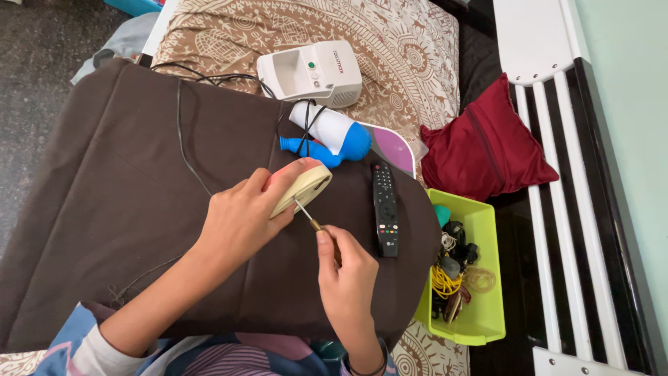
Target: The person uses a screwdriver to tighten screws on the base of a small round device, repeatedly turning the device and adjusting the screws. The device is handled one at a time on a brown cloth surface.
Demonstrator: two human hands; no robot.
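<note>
Beige oval plastic casing point(301, 191) is what we are gripping in our left hand point(240, 219) while our right hand point(346, 271), fingers clamped, is pressing a thin metal screwdriver point(307, 213) to it.

Brown cushion point(125, 181), beige casing point(303, 189), black remote point(385, 209), lime-green bin point(487, 230), dark-red pillow point(483, 146), brown-and-cream patterned bedsheet point(390, 42).
</note>
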